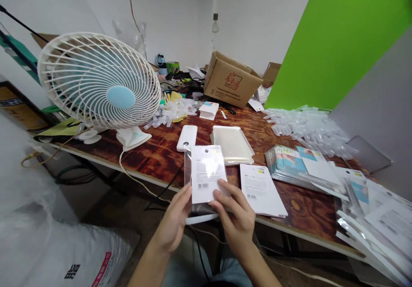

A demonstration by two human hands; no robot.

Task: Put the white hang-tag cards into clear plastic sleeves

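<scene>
A clear plastic bag [187, 167] with a white printed card [208, 167] in it is held up over the table's front edge. My left hand [175, 216] pinches the bag's lower left side. My right hand [236, 214] grips the lower right, with thumb and fingers on the card. The card bears small print, a barcode and a dark round hole near its top. A pale strip hangs along the bag's lower end. Just beyond the bag lie a white oblong device [187, 137] and a stack of clear bags [232, 143]. Right of my right hand sits a pile of white cards [261, 190].
A white fan [120, 97] stands at the left. Filled card packs [286, 162] and loose packaging [386, 218] lie at the right, below a heap of translucent plastic pieces [309, 126]. A cardboard box [230, 81] stands at the back. A white sack [80, 252] is at lower left.
</scene>
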